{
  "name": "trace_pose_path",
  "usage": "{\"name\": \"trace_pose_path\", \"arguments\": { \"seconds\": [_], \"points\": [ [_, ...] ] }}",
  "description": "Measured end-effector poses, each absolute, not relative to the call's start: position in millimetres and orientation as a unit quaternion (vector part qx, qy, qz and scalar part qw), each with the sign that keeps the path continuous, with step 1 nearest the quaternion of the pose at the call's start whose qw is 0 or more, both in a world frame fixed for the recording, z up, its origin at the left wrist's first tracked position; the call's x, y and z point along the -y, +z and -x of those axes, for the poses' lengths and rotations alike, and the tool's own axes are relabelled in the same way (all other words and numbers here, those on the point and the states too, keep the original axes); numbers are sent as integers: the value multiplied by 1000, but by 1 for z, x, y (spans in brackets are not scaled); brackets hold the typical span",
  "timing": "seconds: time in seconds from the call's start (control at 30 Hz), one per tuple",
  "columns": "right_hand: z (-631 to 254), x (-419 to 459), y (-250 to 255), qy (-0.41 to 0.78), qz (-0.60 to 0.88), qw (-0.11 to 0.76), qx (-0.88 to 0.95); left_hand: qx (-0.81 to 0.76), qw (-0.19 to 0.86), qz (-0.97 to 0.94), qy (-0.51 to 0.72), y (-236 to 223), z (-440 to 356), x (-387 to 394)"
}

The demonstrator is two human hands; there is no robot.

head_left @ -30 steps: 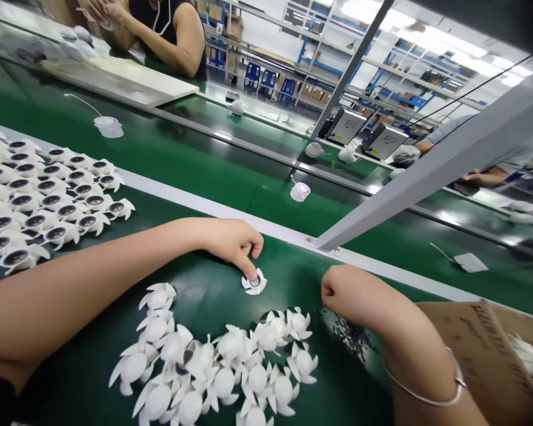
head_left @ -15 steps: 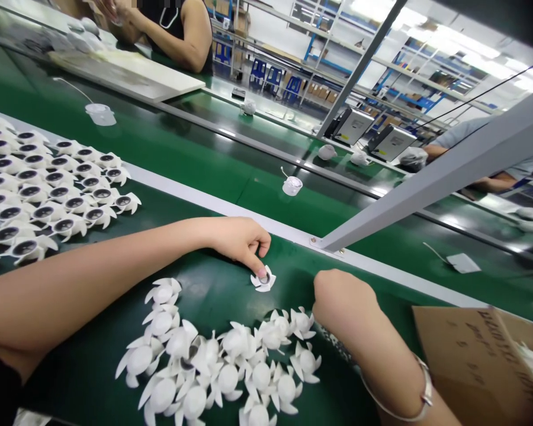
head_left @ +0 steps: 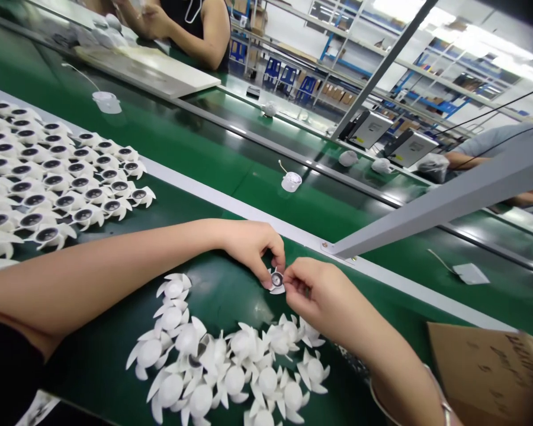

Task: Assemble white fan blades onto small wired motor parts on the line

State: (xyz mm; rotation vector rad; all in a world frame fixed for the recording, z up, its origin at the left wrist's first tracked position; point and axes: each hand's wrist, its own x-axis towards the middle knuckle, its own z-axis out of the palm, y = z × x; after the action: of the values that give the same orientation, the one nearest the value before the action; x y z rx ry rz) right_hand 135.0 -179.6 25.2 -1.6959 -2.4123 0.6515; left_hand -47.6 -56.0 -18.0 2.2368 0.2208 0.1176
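My left hand pinches a small white fan impeller that rests hub-up on the green mat. My right hand has its fingertips pinched together right beside the impeller's dark hub; what they hold is too small to make out. Just in front of both hands lies a loose heap of white impellers, domes up. To the far left, several finished-looking impellers with dark hubs stand in neat rows.
A cardboard box sits at my right elbow. A grey metal strut slants overhead. White round parts ride the green conveyor beyond. Another person works across the line, and a second person's arm shows far right.
My right hand came up from the mat on the right and met the left hand at the impeller. The left hand shifted from pressing one finger on the hub to pinching the part.
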Motion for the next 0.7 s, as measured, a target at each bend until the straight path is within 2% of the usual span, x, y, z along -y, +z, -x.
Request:
{"name": "trace_pose_path", "arguments": {
  "seconds": [0.27, 0.7],
  "points": [
    [-130, 179, -5, 58, 509, 58, 857, -104, 416, -903, 39, -14, 48, 57],
    [-102, 209, -4, -163, 489, -3, 857, -123, 439, -889, 32, -15, 47, 57]
  ]
}}
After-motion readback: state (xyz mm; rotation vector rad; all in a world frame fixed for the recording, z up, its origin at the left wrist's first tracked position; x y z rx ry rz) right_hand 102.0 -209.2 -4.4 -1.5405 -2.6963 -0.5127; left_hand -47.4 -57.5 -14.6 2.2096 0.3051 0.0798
